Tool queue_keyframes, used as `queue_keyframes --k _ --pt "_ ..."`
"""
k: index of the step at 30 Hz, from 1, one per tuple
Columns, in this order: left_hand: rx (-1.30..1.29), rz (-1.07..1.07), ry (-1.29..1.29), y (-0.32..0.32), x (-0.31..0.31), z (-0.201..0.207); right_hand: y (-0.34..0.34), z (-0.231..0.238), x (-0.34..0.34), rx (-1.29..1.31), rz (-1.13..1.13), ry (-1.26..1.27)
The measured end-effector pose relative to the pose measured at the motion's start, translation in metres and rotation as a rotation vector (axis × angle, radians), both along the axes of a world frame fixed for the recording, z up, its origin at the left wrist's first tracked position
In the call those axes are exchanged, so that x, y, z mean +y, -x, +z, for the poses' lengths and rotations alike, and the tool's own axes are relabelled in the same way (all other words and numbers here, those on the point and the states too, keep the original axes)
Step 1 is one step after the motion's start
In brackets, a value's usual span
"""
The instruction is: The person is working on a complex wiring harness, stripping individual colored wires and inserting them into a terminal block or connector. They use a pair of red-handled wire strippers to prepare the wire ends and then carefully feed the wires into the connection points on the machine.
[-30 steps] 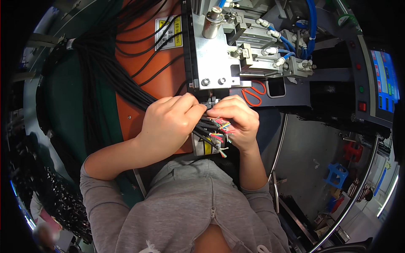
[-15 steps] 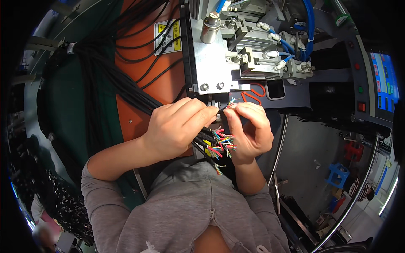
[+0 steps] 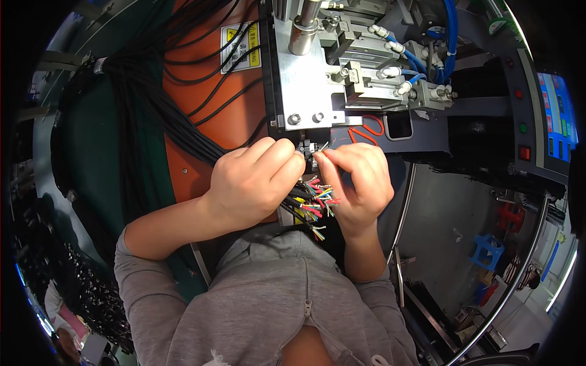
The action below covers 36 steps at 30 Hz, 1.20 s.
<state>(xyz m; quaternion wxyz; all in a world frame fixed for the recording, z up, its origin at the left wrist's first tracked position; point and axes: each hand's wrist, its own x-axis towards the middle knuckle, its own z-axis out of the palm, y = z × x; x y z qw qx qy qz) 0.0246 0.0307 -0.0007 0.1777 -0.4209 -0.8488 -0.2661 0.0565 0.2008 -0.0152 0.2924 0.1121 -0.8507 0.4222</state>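
Note:
My left hand is closed round a black cable, which is mostly hidden behind its fingers. Thumb and forefinger of my right hand pinch thin wires at the cable's end, a few pale tips showing above them. Both hands are close together just in front of a small metal fixture at the machine's front edge. Below and between them hangs a bunch of black cables with stripped ends, their red, yellow, white and green wires fanned out.
A metal machine plate and pneumatic cylinders with blue hoses stand ahead. Scissors with red handles lie right of the fixture. A thick black cable bundle crosses the orange surface at left. A screen is far right.
Both hands have moved slightly left, the right fingertips now nearer the fixture. The blue and red wires that stuck up above the right fingers are now mostly hidden.

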Motion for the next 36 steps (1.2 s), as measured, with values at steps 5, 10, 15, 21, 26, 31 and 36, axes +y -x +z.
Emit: queue_keyframes --k 5,10,15,21,26,31,36 --pt "0.074 -0.013 0.11 0.001 -0.003 -0.001 -0.002 0.008 0.019 -0.584 0.186 0.336" --pt "0.085 -0.026 0.008 0.001 0.002 -0.007 -0.006 -0.005 0.029 -0.731 0.234 0.76" --pt "0.024 0.002 0.123 -0.003 0.004 -0.009 0.003 -0.019 0.016 -0.358 0.075 0.147" --pt "0.024 0.091 0.268 -0.009 0.005 -0.007 0.002 -0.017 0.007 -0.406 0.049 -0.008" --pt "0.036 0.101 0.291 -0.008 0.006 -0.005 0.005 -0.029 0.002 -0.232 0.015 0.051" --pt "0.068 0.088 0.254 -0.006 0.005 -0.009 0.003 -0.039 0.0 -0.415 0.008 0.37" --pt "0.062 0.077 0.096 0.002 0.005 -0.018 0.002 -0.052 0.004 -0.691 0.105 0.791"
